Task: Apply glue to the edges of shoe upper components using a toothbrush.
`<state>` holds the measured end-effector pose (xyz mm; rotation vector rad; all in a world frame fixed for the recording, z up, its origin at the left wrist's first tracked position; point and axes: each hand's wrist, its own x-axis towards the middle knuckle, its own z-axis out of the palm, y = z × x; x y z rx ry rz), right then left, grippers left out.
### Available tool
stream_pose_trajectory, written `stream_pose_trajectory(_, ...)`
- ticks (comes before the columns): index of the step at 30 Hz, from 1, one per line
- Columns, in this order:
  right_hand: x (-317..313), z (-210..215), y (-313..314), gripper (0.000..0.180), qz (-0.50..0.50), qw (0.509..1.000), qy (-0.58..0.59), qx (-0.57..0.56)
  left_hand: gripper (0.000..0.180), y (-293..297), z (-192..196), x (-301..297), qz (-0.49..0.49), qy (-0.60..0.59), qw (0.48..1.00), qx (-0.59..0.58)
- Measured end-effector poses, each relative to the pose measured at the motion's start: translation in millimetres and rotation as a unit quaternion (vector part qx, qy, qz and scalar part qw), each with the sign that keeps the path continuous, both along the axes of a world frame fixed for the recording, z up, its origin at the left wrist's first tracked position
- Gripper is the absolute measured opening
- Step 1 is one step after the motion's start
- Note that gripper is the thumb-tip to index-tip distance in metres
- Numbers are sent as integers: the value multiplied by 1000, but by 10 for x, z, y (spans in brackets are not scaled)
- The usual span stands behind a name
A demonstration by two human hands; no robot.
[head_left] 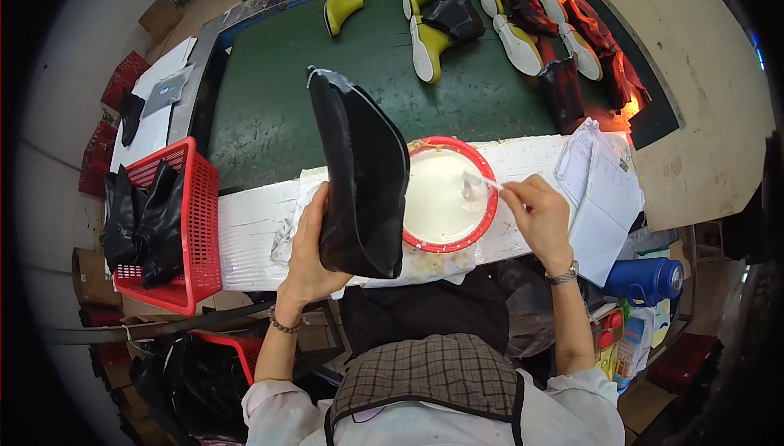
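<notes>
Now left hand gripping black boot, right hand dipping brush in glue bowl

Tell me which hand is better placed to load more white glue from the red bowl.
Right, probably. The right hand holds the brush with its tip already in the red bowl of white glue. The left hand is occupied gripping the black boot upper.

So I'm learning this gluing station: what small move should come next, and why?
Probably lift the brush from the red bowl onto the black boot upper. The right hand has its tip in the white paste, and the left hand holds the upper raised beside the bowl.
</notes>
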<state>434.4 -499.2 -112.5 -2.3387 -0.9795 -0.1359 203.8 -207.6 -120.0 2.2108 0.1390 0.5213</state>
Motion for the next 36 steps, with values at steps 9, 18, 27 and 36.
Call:
stream_pose_trajectory(9,140,406,336,16,82,972,85,205,94,-172,411,-24,-167,14,982,88)
stream_pose_trajectory(18,165,473,309,18,129,955,83,254,98,-173,352,-78,-102,-31,994,26)
stream_pose_trajectory(27,-18,865,914,103,40,954,58,292,89,-597,557,132,-9,66,942,329)
stream_pose_trajectory(36,-24,910,1204,101,-24,904,163,393,78,-617,358,163,73,-18,890,450)
